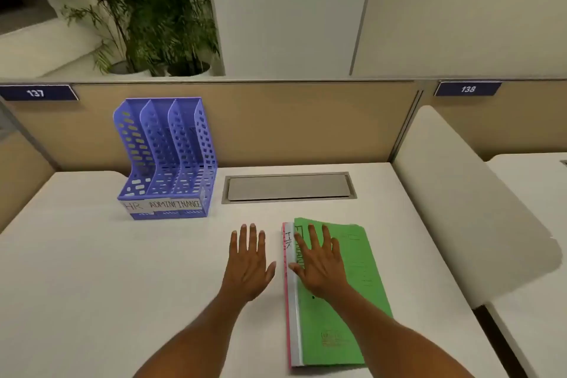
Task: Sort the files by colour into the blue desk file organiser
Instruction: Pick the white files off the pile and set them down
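A blue desk file organiser with three empty slots stands at the back left of the desk, its front labelled HR, ADMIN and FINANCE. A stack of files lies flat at the right front, with a green file on top. Under it, a pink file edge marked HR shows along the left side. My right hand rests flat, fingers spread, on the green file's upper left part. Flat on the bare desk just left of the stack lies my left hand, holding nothing.
A grey cable hatch is set into the white desk behind the stack. A tan partition backs the desk, with number plates 137 and 138. A white divider bounds the right side. Potted plants stand beyond the partition.
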The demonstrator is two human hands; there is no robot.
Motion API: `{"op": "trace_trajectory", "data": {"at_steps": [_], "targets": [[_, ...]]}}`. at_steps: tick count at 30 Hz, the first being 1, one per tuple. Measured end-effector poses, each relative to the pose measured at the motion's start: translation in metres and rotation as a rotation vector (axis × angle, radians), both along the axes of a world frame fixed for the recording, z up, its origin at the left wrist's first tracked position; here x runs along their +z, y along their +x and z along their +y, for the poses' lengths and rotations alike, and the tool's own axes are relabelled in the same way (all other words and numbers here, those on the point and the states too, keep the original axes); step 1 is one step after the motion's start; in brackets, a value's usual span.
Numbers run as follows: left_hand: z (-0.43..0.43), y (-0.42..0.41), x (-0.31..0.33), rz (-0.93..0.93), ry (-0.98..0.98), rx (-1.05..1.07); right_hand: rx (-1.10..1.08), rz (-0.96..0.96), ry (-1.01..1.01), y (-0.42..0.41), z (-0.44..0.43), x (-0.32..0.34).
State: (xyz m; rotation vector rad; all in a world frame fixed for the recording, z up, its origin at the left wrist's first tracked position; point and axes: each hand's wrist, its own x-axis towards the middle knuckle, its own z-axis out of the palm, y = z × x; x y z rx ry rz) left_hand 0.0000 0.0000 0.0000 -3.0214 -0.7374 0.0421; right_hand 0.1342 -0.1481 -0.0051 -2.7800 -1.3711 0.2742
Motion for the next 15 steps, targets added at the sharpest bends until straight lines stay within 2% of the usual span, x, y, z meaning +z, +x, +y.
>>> {"op": "trace_trajectory", "data": {"at_steps": [9, 15], "targets": [[-0.006, 0.005, -0.059, 0.183, -0.251, -0.02, 0.086, 0.091, -0.101, -0.001, -0.007, -0.05], [-0.006, 0.016, -0.075, 0.171, -0.333, -0.058, 0.085, 0.085, -0.122, 0.008, -0.009, -0.063]]}}
